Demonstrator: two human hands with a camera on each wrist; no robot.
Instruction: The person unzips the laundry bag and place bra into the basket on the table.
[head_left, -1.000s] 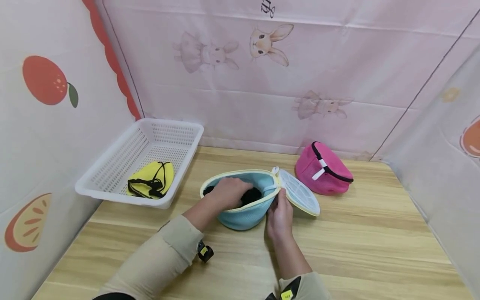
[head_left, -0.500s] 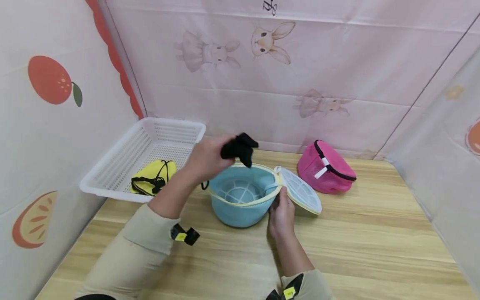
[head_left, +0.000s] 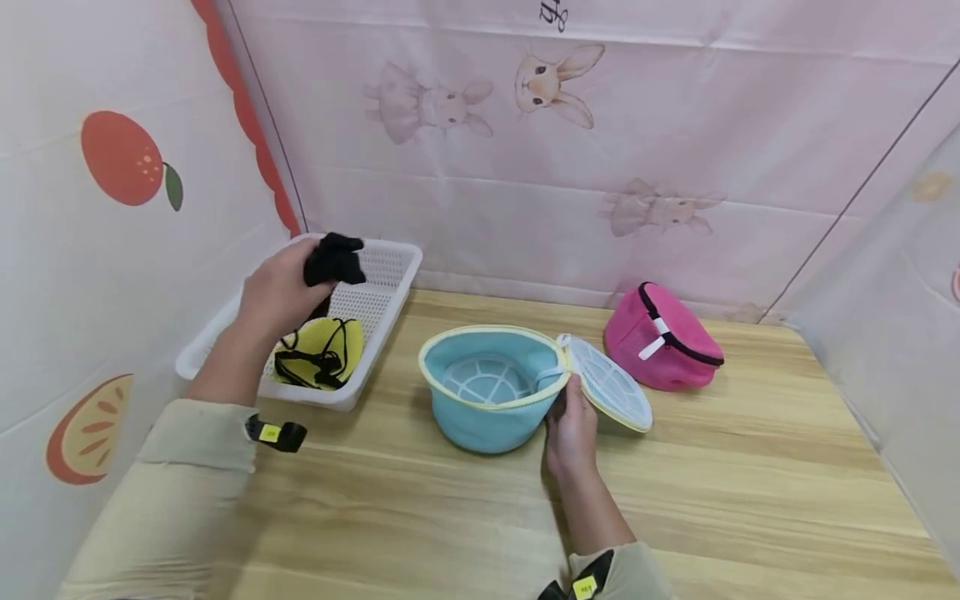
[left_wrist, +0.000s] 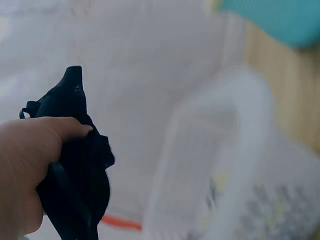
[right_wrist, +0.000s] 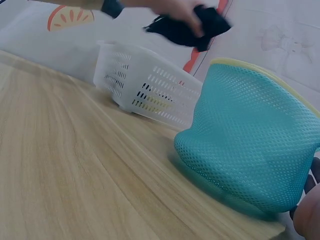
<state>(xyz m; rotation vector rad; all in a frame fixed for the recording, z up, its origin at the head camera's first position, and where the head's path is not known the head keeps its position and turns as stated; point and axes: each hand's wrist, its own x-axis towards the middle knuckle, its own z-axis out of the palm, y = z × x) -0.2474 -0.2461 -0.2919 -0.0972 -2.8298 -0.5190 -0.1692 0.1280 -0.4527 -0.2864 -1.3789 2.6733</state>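
Note:
My left hand [head_left: 277, 287] grips a bunched black bra [head_left: 335, 260] in the head view, above the white plastic basket [head_left: 387, 332]. Up close in the left wrist view, the thumb presses on the folded black bra [left_wrist: 82, 165], and a strap hangs along it. Inside the basket lies a yellow bra-like garment [head_left: 339, 335] with black straps. A blue mesh laundry bag [head_left: 487, 427] stands unzipped on the table, its round lid [head_left: 611, 385] folded out to the right. My right hand [head_left: 573, 437] holds the bag's rim beside the lid's hinge, thumb on top; its other fingers are mostly hidden.
A pink mesh laundry bag [head_left: 660, 342] with a black zip sits at the back right, its lid shut. Printed cloth walls [head_left: 480, 208] enclose the wooden table [head_left: 420, 508] at the back and both sides.
My left hand has lifted the black bra out of the blue bag and carried it left to above the basket. My right hand has stayed at the bag's rim.

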